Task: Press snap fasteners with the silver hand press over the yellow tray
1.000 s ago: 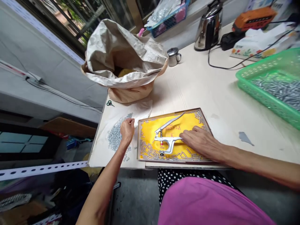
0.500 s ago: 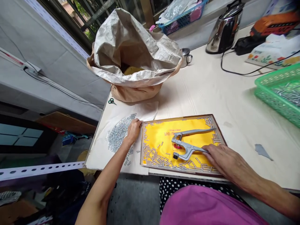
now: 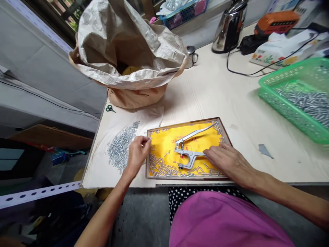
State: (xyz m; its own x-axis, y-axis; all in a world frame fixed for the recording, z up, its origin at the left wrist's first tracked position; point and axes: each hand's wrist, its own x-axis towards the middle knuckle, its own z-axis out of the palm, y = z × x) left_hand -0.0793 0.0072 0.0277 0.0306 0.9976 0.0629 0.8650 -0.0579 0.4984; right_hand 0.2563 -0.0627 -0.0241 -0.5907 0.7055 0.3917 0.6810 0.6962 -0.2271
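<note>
A shallow tray (image 3: 190, 178) with a yellow bottom stands at the table's front edge, small metal tubes (image 3: 164, 169) scattered along its sides. Over it lie grey snap pliers (image 3: 191, 159), their handles spread and a spring between them. My right hand (image 3: 228, 161) is closed around the end of the lower handle, at the tray's right side. At the tray's left edge my left hand (image 3: 138, 152) is closed in a pinch; what sits between its fingertips is too small to make out. Left of that hand, a pile of small metal pieces (image 3: 120, 145) rests on white sheeting.
A large open sack (image 3: 138, 97) stands behind the pile, with green-handled scissors (image 3: 110, 108) beside it. To the right is a green basket (image 3: 288, 115) of metal pieces. A kettle (image 3: 226, 31), a lidded cup (image 3: 190, 56) and a cord (image 3: 246, 73) are at the back.
The whole view has shifted, so the table's things appear farther left. My left hand has turned, its pinched fingertips now at the tray's left edge. My right hand stays on the pliers.
</note>
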